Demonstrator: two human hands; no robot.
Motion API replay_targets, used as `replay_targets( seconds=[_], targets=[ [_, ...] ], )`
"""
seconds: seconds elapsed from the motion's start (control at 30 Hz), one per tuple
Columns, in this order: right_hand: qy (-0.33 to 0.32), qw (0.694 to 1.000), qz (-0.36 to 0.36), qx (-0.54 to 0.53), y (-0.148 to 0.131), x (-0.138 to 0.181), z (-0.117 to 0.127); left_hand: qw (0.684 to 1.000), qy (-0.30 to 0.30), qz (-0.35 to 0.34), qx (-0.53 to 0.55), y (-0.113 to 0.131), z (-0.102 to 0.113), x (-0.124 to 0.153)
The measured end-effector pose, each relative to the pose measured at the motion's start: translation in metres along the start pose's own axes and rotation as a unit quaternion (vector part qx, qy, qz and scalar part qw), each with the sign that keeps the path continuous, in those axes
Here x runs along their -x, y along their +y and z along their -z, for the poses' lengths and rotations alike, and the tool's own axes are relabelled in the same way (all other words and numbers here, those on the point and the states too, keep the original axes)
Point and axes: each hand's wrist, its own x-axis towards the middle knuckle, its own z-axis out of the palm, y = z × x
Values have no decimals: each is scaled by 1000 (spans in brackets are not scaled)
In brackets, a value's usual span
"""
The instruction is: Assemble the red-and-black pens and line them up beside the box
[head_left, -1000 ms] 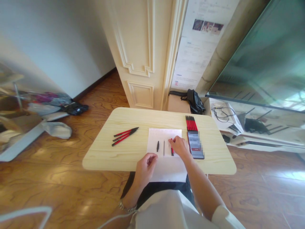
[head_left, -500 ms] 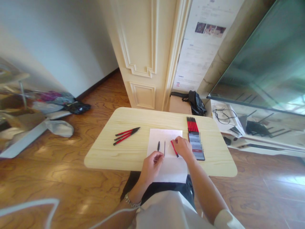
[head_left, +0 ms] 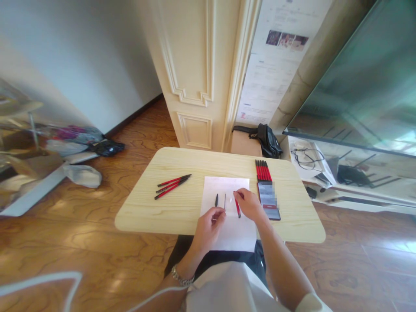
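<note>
My right hand (head_left: 249, 204) pinches a red pen barrel (head_left: 238, 209) near its upper end, over the white paper (head_left: 232, 234). My left hand (head_left: 209, 225) is closed, thumb and forefinger together over the paper; whatever sits between them is too small to make out. Just above its fingertips lies a thin dark pen refill (head_left: 225, 200), its lower end close to the fingers. A black pen part, tapered like a tip or cap (head_left: 216, 199), rests on the paper to the left of the refill.
Several red-and-black pens (head_left: 172, 185) lie loosely at the table's left. Several more stand in a neat row (head_left: 263, 170) at the right, above a phone (head_left: 269, 212). The light wooden table (head_left: 139, 212) has rounded corners. A black bag (head_left: 268, 141) sits behind it.
The red barrel in my right hand has swung to a steeper angle, its lower end moving left. My left hand has shifted slightly right, staying closed.
</note>
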Motion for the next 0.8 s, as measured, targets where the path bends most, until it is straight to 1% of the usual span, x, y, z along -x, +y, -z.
replay_targets(
  seconds=[0.07,0.13,0.2,0.27,0.33,0.4,0.43,0.5,0.6,0.7,0.8],
  targets=[
    [-15,992,46,-118,-7,13,-1,1000,-13,-5,21,4,-3,0],
    [-31,977,69,-202,-12,24,-6,999,-28,-15,39,6,-5,-1],
    [-43,966,71,-246,-14,31,-11,998,-36,-19,50,5,-7,-1],
    [-33,965,67,-253,-10,29,-15,998,-32,-13,61,0,-7,-1],
    [5,974,61,-218,-2,22,-15,997,-25,-4,74,-5,-5,-1],
    [41,986,55,-149,6,13,-15,996,-16,4,84,-10,-2,-1],
    [46,991,55,-110,10,9,-16,996,-12,8,87,-12,-1,-1],
    [35,997,55,-42,16,2,-18,996,-2,13,90,-15,1,-1],
    [-1,998,54,22,18,-2,-24,996,10,15,91,-16,3,0],
    [-20,997,48,50,17,-2,-27,996,3,15,88,-16,3,0],
    [-8,997,61,35,15,-2,-25,996,-1,19,86,-15,3,0]
  ],
)
